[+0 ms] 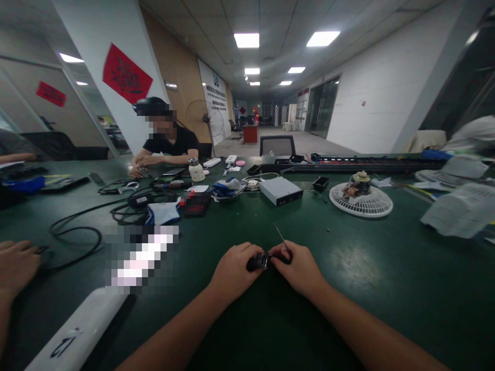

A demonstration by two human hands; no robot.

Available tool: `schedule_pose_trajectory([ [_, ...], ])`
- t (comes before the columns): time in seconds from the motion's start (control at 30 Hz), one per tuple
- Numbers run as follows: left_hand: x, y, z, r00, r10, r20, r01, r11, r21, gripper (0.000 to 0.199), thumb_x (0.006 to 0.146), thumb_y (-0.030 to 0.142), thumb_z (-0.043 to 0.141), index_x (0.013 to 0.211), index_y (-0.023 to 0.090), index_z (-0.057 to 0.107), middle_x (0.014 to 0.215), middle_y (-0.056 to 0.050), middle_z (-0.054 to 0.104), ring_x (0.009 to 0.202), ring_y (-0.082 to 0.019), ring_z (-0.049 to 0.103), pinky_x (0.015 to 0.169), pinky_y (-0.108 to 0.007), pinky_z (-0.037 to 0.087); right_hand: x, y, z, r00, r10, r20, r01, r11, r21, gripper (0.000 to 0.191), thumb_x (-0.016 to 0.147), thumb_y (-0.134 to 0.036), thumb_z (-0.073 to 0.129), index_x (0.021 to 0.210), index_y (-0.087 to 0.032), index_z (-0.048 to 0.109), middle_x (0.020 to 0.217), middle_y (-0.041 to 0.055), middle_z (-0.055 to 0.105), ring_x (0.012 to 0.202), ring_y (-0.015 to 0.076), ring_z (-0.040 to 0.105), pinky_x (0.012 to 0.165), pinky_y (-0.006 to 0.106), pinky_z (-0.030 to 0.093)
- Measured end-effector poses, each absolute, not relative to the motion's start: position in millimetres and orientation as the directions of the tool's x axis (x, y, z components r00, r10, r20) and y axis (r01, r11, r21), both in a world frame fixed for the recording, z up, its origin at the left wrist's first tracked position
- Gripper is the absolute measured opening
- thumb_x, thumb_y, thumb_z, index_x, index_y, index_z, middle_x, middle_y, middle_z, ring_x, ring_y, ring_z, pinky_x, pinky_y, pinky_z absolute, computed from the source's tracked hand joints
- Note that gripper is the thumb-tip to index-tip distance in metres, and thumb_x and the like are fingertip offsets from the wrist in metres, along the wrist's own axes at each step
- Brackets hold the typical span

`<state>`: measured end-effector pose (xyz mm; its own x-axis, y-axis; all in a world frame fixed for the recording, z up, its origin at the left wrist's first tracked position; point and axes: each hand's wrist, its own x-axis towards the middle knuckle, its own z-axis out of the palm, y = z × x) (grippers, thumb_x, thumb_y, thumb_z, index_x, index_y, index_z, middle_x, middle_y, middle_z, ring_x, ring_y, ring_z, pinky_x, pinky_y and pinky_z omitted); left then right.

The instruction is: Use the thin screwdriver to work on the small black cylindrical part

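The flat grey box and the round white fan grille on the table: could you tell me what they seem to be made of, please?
The flat grey box looks like painted sheet metal, with a matte finish and crisp, straight edges, though plastic remains possible. The round white fan grille looks like moulded plastic, with evenly formed thin ribs and a soft sheen.

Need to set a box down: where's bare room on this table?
Bare green tabletop lies right of your right hand, below the white fan guard and papers. A smaller patch sits between the silver box and your left hand. Black cables crowd the left.
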<state>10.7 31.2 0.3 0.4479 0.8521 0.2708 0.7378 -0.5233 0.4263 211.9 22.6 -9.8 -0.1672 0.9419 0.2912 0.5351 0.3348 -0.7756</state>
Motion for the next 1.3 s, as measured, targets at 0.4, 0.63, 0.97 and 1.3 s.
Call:
schedule_pose_trajectory([
  [0.4, 9, 30, 4, 0.548, 0.788, 0.280, 0.685, -0.615, 0.390, 0.020, 0.082, 0.028, 0.069, 0.102, 0.026, 0.066, 0.100, -0.001, 0.067, 0.094, -0.019, 0.060, 0.081, -0.031, 0.044, 201, 13, -6, -0.118, 0.941, 0.317, 0.467, 0.335, -0.819, 0.014, 0.076, -0.017, 0.068, 0.074, -0.020, 0.054, 0.081, 0.0000, 0.065, 0.078, 0.0170, 0.062, 0.071, 0.027, 0.046],
  [0.63, 10, 28, 7, 0.561, 0.770, 0.303, 0.691, -0.637, 0.340, 0.019, 0.083, 0.026, 0.068, 0.102, 0.024, 0.065, 0.099, -0.001, 0.067, 0.093, -0.019, 0.060, 0.082, -0.033, 0.043, 203, 11, -5, -0.110, 0.957, 0.268, 0.514, 0.285, -0.809, 0.009, 0.079, -0.023, 0.068, 0.074, -0.019, 0.062, 0.067, -0.0037, 0.058, 0.064, 0.0143, 0.057, 0.061, 0.025, 0.042],
  [0.97, 14, 27, 5, 0.549, 0.777, 0.309, 0.707, -0.628, 0.324, 0.015, 0.082, 0.024, 0.067, 0.097, 0.023, 0.066, 0.096, -0.002, 0.067, 0.091, -0.019, 0.060, 0.080, -0.034, 0.043, 200, 10, -8, -0.109, 0.949, 0.296, 0.570, 0.304, -0.763, 0.036, 0.077, -0.015, 0.065, 0.058, -0.022, 0.035, 0.069, -0.0022, 0.063, 0.067, 0.0150, 0.060, 0.060, 0.025, 0.040],
  [1.3, 14, 32, 4, 0.336, 0.860, 0.384, 0.745, -0.492, 0.451, 0.017, 0.076, 0.015, 0.066, 0.091, 0.023, 0.065, 0.094, 0.000, 0.069, 0.094, -0.020, 0.062, 0.097, -0.041, 0.040, 201, 5, 0, -0.130, 0.952, 0.277, 0.705, 0.285, -0.650, 0.018, 0.090, -0.036, 0.056, 0.080, -0.021, 0.053, 0.065, -0.0016, 0.058, 0.058, 0.0148, 0.053, 0.055, 0.026, 0.034],
])
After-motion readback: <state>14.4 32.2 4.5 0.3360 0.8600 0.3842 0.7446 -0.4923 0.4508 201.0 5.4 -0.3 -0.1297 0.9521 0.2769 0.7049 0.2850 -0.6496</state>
